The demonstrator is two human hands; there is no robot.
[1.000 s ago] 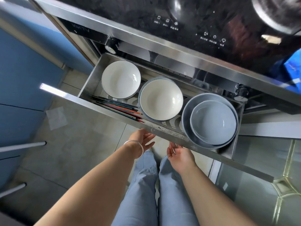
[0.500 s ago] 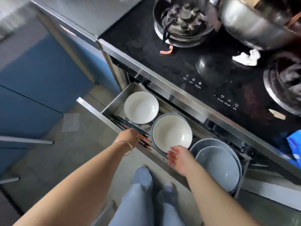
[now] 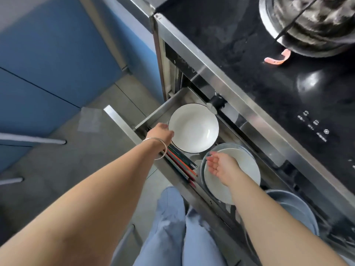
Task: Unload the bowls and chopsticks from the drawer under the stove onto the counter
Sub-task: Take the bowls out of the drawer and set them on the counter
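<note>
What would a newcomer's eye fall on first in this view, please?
Two bare arms reach into the open steel drawer under the black stove. The left hand touches the near rim of a dark-rimmed white bowl, above the coloured chopsticks. The right hand hovers open over a second white bowl.

drawer (image 3: 123,123) standing pulled out under the stove (image 3: 259,89) | left hand (image 3: 160,134) reaching down at the near rim of the white bowl (image 3: 194,127), over the chopsticks (image 3: 181,162) | right hand (image 3: 221,167) hovering palm-up, fingers (image 3: 210,160) relaxed, above the second white bowl (image 3: 247,167) | grey bowls (image 3: 295,210) sitting stacked at the right
</note>
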